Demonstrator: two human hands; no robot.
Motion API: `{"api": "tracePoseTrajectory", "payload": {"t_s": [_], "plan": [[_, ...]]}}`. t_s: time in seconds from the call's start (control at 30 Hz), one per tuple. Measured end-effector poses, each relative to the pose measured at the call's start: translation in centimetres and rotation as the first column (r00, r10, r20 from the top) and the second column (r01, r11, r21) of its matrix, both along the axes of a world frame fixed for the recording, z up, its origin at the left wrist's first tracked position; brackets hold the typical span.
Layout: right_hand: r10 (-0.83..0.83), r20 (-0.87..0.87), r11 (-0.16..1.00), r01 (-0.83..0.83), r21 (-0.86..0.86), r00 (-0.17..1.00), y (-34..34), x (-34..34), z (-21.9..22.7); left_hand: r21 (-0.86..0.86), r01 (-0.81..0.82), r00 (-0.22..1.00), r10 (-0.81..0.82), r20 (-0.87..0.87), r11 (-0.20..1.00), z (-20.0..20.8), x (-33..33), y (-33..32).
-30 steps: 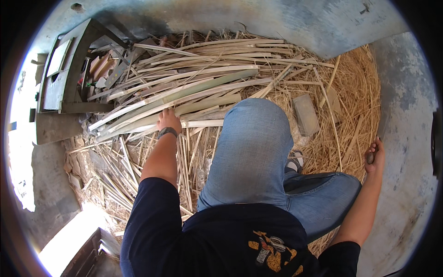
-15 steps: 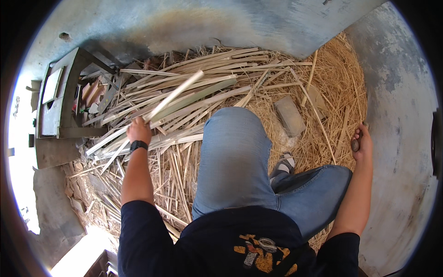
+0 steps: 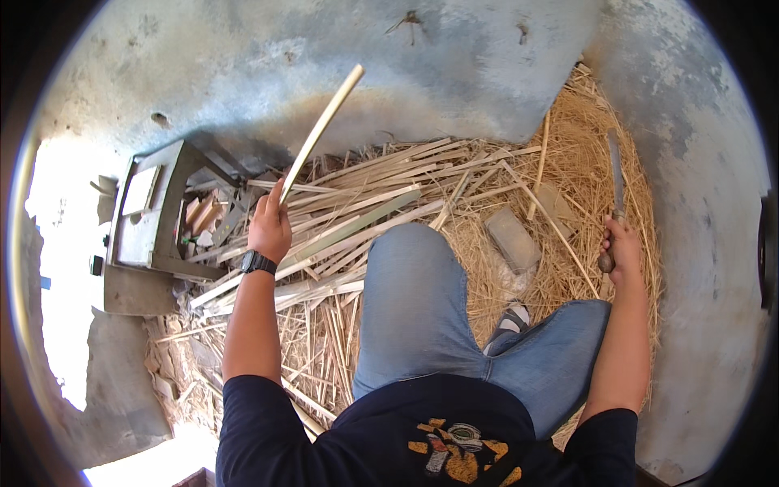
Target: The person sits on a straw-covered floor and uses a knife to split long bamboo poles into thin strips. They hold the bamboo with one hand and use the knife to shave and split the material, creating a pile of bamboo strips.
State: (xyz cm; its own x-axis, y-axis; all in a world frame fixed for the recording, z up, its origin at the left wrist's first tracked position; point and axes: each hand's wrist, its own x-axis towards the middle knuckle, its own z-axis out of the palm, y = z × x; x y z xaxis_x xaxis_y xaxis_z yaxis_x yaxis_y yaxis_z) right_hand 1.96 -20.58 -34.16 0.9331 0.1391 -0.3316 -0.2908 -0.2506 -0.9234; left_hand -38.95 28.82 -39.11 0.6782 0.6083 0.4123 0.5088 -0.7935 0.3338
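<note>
Strip [image 3: 322, 126] and knife [image 3: 617, 174], 1 each, are clamped in left hand [image 3: 269, 227] and right hand [image 3: 623, 247], held apart. Between them, 1 block [image 3: 513, 239] lies on straw [image 3: 588, 122] amid mottled walls [image 3: 243, 89].

Left section: a stand [image 3: 154, 235] near the far wall [image 3: 454, 89], with a pile of strips [image 3: 369, 217] to its right running along that wall's foot; the left hand [image 3: 269, 226], left of the left knee [image 3: 418, 276], holds a single strip [image 3: 324, 118] above the pile, its free end up and to the right. Centre: a block [image 3: 514, 239] on the straw [image 3: 596, 105], right of the pile and beyond the foot [image 3: 510, 321]. Right section: the right hand [image 3: 623, 252], beyond the bent right leg [image 3: 552, 341] and near the right wall [image 3: 706, 203], holding a knife [image 3: 617, 166], blade pointing away over the straw.
</note>
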Motion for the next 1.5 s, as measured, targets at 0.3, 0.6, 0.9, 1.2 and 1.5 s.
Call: {"api": "tracePoseTrajectory", "payload": {"t_s": [0.3, 0.6, 0.9, 1.2, 1.5], "plan": [[-0.035, 0.013, 0.994, 0.034, 0.105, 0.999, -2.6, 0.9, -1.0, -0.187, 0.354, 0.777, -0.176, 0.604, 0.916, 11.4, 12.3, -3.5], [-0.051, 0.040, 0.996, 0.047, 0.079, 0.998, -5.8, 1.7, -1.8, -0.053, 0.389, 0.716, -0.266, 0.646, 0.920, 24.5, 25.1, -9.8], [0.007, 0.073, 0.996, -0.013, 0.086, 0.997, -7.4, 2.4, -1.9, -0.196, 0.493, 0.818, -0.375, 0.436, 0.848, 28.1, 30.9, -13.2], [0.025, 0.073, 0.994, -0.033, 0.101, 0.997, -8.4, 2.4, -1.6, -0.150, 0.470, 0.602, -0.191, 0.775, 0.870, 25.2, 33.0, -15.3], [0.102, 0.230, 0.993, -0.086, -0.079, 0.968, -8.3, 1.2, -0.5, -0.080, 0.746, 0.211, -0.121, 0.970, 0.661, 32.1, 29.6, -21.8]]}}
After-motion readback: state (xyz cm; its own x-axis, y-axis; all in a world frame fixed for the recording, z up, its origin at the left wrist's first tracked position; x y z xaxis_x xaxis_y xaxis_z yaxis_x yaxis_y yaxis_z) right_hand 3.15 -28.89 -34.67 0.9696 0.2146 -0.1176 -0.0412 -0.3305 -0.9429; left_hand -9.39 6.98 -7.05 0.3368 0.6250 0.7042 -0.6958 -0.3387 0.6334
